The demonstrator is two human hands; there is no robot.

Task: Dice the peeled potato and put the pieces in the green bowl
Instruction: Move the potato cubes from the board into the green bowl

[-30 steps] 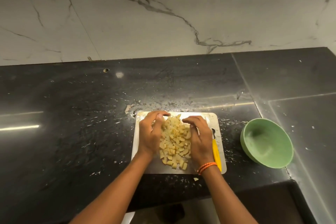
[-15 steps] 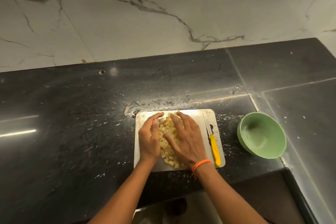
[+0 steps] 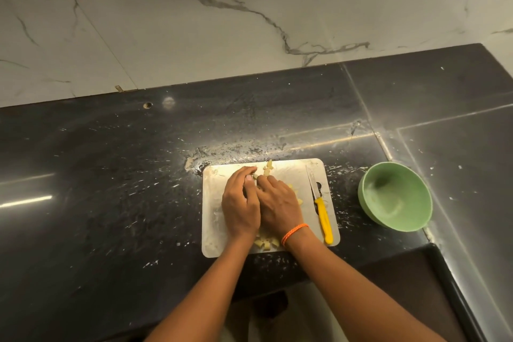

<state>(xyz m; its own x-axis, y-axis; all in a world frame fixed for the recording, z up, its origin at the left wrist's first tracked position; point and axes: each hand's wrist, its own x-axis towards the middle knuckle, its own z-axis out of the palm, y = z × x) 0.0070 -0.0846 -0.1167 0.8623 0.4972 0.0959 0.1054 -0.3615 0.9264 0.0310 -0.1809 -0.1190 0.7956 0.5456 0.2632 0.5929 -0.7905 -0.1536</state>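
Note:
A heap of pale yellow potato dice [image 3: 265, 243] lies on the white cutting board [image 3: 213, 219]. My left hand [image 3: 241, 204] and my right hand [image 3: 280, 205] are cupped side by side over the heap, fingers curled around the pieces and fingertips meeting at the far end. Most of the dice are hidden under my hands; a few show at the near and far edges. The green bowl [image 3: 395, 197] stands empty on the counter to the right of the board.
A knife with a yellow handle [image 3: 323, 219] lies along the board's right edge, blade pointing away. The black stone counter [image 3: 111, 189] carries white specks and scraps. A marble wall rises behind. A lower ledge drops off at the near right.
My hands closed in from either side of the heap until they touch, now covering nearly all the dice. The right hand slid leftward, uncovering the knife.

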